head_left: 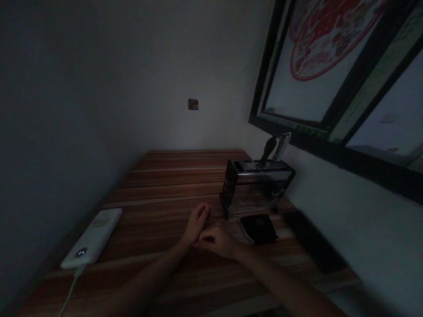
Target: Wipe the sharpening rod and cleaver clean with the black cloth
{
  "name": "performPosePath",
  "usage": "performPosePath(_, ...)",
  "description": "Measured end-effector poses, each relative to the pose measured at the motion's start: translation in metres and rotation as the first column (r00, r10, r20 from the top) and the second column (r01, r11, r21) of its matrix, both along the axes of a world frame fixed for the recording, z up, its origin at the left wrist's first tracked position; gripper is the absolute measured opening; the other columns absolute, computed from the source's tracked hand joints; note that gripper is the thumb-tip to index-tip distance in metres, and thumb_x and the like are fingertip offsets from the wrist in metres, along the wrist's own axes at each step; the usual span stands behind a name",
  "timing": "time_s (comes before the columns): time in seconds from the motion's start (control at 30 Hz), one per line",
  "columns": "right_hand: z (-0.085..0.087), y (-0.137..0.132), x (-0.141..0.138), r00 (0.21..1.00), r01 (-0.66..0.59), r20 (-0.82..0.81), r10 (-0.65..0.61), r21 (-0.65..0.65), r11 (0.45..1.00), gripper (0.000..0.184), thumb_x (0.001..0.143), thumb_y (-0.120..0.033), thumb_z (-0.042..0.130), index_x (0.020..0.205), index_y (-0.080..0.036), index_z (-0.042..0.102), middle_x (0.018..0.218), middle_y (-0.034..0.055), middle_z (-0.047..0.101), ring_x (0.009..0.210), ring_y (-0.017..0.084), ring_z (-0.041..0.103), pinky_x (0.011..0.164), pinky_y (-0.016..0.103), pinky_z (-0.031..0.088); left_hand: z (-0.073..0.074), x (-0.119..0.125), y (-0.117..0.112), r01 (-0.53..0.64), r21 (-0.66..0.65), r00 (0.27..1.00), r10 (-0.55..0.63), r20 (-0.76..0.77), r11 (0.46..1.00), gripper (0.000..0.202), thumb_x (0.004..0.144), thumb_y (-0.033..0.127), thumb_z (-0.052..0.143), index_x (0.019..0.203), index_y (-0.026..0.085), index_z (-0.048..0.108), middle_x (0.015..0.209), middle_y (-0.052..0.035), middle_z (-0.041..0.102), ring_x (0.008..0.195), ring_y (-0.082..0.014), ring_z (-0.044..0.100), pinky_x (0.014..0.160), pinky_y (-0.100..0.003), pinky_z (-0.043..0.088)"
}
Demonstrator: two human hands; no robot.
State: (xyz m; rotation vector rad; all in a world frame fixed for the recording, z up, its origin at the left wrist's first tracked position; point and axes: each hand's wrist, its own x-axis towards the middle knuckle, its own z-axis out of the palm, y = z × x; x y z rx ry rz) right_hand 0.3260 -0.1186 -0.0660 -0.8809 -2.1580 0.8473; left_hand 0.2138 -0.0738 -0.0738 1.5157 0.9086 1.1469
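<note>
Head view, very dim light; detail limited.

Left hand: lies on the wooden table near its middle; fingers side by side and slightly bent, pointing away from the camera; too dark to tell whether anything is under or between them.

Right hand: just behind and to the right of the left hand and touching it; fingers curled inward into a loose fist, with the fingertips at the heel of the left hand; cannot tell whether they pinch anything. Both forearms run in from the lower edge and rest on or just above the tabletop.

Nearest object: a flat black case, lying flat on the table just right of the right hand, apart from it; a pale edge shows at its left side.

Behind the case: a glossy black box with a slotted metallic top, standing upright near the right wall; a dark-handled item sticks up out of the top, partly in clear wrap; type not identifiable.

Right of the case: a long dark flat object along the table edge; unidentifiable.

Far left: a white power bank lying flat, one small indicator lit, with a white cable leaving its near end.

Upper right: a dark window frame; a red paper-cut decoration on the pane. Back wall: a small brown patch.
</note>
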Motion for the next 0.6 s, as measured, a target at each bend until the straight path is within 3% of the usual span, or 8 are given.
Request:
performPosePath(0.23,0.062,-0.026,0.045,1.0,0.017,-0.013,-0.017,0.02,1.0,0.026,0.081,-0.039,0.054,0.074,-0.018,0.067,0.068,0.0018,0.066,0.064,0.013,0.06,0.062,0.023,0.042,0.025,-0.008,-0.004,0.032,0.052,0.999,-0.03,-0.037,0.998,0.02,0.082,0.038,0.049,0.088,0.019,0.054,0.08,-0.0006,0.055,0.075,-0.0143,0.053,0.07,-0.025,0.042)
performPosePath(0.4,0.086,-0.041,0.115,0.937,0.299,-0.188,-0.294,-0.003,0.954,0.021,0.079,-0.035,0.058,0.07,-0.018,0.065,0.062,0.001,0.065,0.061,0.014,0.06,0.06,0.024,0.044,0.045,-0.005,0.007,0.016,0.107,0.999,-0.011,-0.048,0.994,0.018,0.081,0.034,0.051,0.093,0.02,0.053,0.092,-0.0021,0.054,0.088,-0.0158,0.053,0.081,-0.028,0.041)
performPosePath(0.47,0.088,-0.04,0.144,0.838,0.47,-0.305,-0.452,-0.016,0.882,0.017,0.078,-0.033,0.059,0.071,-0.019,0.064,0.06,-0.0001,0.064,0.058,0.013,0.059,0.057,0.024,0.046,0.053,0.002,0.015,0.027,0.134,0.999,-0.022,-0.042,0.991,0.021,0.079,0.034,0.053,0.095,0.02,0.051,0.098,-0.0033,0.054,0.094,-0.0168,0.052,0.086,-0.03,0.04)
performPosePath(0.53,0.085,-0.034,0.173,0.647,0.676,-0.468,-0.603,-0.014,0.737,0.011,0.077,-0.031,0.06,0.079,-0.021,0.063,0.062,-0.0017,0.062,0.058,0.013,0.058,0.058,0.024,0.046,0.059,0.011,0.023,0.045,0.153,0.999,-0.04,-0.034,0.987,0.03,0.077,0.035,0.055,0.101,0.019,0.049,0.107,-0.0057,0.053,0.1,-0.0183,0.051,0.089,-0.032,0.039)
performPosePath(0.6,0.079,-0.024,0.198,0.467,0.808,-0.599,-0.65,-0.008,0.589,0.014,0.074,-0.03,0.063,0.086,-0.022,0.062,0.068,-0.0019,0.062,0.06,0.012,0.057,0.059,0.025,0.047,0.064,0.022,0.03,0.059,0.162,0.998,-0.054,-0.031,0.985,0.042,0.074,0.036,0.059,0.109,0.019,0.045,0.118,-0.009,0.048,0.109,-0.0204,0.046,0.092,-0.034,0.037)
